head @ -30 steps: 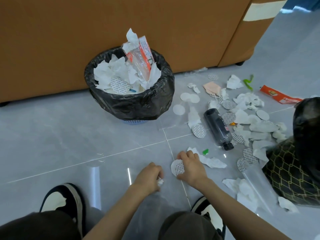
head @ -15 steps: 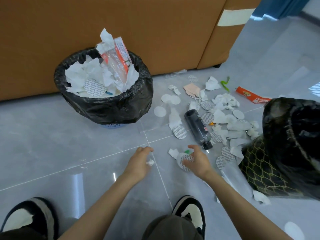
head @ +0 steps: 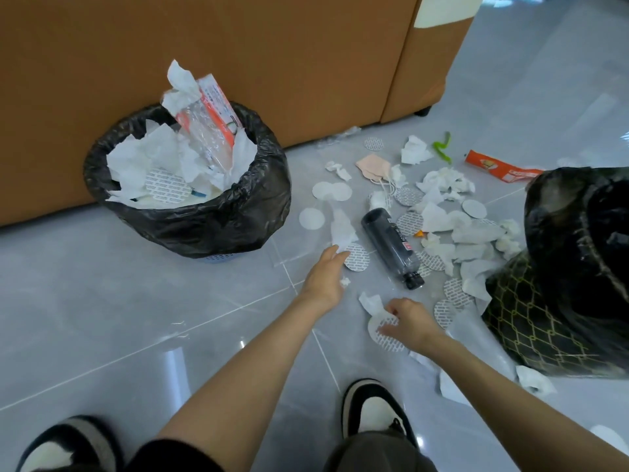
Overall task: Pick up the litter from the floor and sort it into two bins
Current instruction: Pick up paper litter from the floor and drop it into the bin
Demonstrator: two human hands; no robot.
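My left hand reaches forward over the floor, fingertips at a white tissue and a round foil disc beside a black bottle. A small tissue scrap is tucked at its thumb. My right hand grips another round disc together with a torn tissue piece, just above the floor. A black-bagged bin full of tissues and a wrapper stands at the left. A second black-bagged bin with a gold mesh pattern stands at the right.
Tissues, several round discs, a pink mask, a green strip and an orange wrapper lie between the bins. Clear plastic lies by the right bin. A brown sofa stands behind. My shoes are below.
My left hand has moved forward from near my knees to the tissue and disc beside the bottle. My right hand now holds the disc with a tissue piece added. The view shifted right.
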